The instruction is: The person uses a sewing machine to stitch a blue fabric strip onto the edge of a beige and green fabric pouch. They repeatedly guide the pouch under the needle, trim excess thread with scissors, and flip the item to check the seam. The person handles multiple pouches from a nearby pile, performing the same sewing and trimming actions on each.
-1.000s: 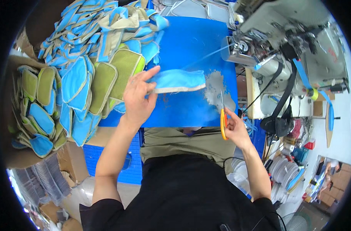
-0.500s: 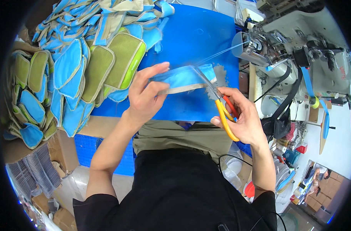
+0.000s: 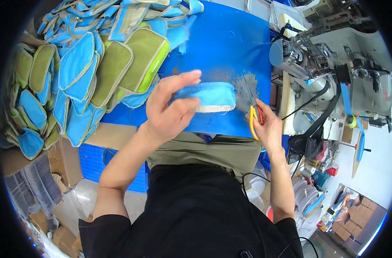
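Over the blue tabletop (image 3: 204, 41), my left hand (image 3: 168, 114) pinches a blue fabric piece (image 3: 216, 95) with a pale, slightly frayed lower edge. Its free end extends rightward from my thumb and fingers, and the piece is partly blurred. My right hand (image 3: 270, 131) grips scissors (image 3: 252, 122) with one yellow and one red handle. Their blades point away from me above a grey patch of lint or worn surface (image 3: 243, 86), apart from the fabric. Whether the blades are closed is hard to make out.
Blue and green mesh pouches (image 3: 137, 60) pile up at left, with blue and beige strips (image 3: 82, 21) behind. An industrial sewing machine (image 3: 316, 56) stands at right. A blue crate (image 3: 114, 167) and a cardboard box (image 3: 66, 161) sit below the table at left.
The scissors have moved away from the fabric, slightly right and down. The fabric's free end has dropped and curled back toward my left hand. Threads running toward the sewing machine no longer show.
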Tool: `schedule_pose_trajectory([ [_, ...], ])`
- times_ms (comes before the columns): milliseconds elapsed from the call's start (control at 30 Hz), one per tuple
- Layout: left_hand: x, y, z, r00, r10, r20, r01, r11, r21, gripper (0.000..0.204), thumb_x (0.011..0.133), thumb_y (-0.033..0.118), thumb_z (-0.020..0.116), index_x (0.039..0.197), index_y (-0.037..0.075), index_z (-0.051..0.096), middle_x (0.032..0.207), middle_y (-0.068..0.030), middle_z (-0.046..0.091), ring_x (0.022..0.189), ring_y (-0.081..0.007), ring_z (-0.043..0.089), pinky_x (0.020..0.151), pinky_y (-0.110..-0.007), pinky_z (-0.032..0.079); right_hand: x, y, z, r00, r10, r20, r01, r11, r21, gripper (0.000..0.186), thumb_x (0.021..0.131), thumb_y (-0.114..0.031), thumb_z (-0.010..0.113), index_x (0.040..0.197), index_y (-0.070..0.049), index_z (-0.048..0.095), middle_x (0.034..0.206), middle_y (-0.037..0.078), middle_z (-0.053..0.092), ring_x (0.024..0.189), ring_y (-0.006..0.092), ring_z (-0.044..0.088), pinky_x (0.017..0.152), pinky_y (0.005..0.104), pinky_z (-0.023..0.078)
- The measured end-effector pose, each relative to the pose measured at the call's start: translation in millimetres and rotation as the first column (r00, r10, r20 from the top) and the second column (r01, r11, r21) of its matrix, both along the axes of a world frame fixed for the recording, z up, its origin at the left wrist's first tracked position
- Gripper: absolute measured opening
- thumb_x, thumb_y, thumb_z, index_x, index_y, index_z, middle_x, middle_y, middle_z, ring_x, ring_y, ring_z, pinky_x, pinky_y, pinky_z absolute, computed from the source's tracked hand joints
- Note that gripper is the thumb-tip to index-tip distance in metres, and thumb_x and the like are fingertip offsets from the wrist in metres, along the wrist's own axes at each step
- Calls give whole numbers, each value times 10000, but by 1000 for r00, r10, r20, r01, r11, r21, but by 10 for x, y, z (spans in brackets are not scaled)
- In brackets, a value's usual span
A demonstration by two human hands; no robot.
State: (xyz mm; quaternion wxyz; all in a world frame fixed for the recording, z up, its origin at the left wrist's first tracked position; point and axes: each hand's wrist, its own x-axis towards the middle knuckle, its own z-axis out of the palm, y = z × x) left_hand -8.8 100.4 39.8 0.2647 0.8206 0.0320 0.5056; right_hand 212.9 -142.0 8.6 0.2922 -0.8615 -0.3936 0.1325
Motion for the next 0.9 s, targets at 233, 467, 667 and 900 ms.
schedule_pose_trajectory([
  [233,-123,-163,147,999,19,47,-24,995,98,279,655,-103,725,877,31,623,1259,-226,669,949,-311,711,748,-374,573,-450,177,462,979,114,168,-148,967,206,689,753,-160,877,1380,-74,606,1409,206,569,1255,385,593,1045,449,493],
  [467,-119,-671,282,991,51,-127,-58,997,-49,499,653,-119,710,1133,17,719,1232,-184,676,883,-287,671,741,-356,550,-970,220,505,957,86,277,-232,801,552,527,667,34,795,1180,-49,705,1225,165,678,1076,338,673,891,394,558],
  [667,-359,-1000,24,901,-173,-398,57,956,-287,479,698,-144,675,1143,14,756,1055,-118,699,845,-257,630,729,-312,525,-1171,-269,481,971,160,-175,-67,892,447,145,765,-1,815,886,-22,738,812,46,666,708,143,620,598,301,474],
  [900,-784,-1569,-76,669,-687,282,-91,-453,-887,281,1033,232,665,1127,-23,735,954,10,705,857,-35,599,759,-237,476,-1164,-763,336,634,145,-759,85,963,255,441,1031,-248,675,657,-39,571,619,-77,482,611,14,387,518,259,302],
])
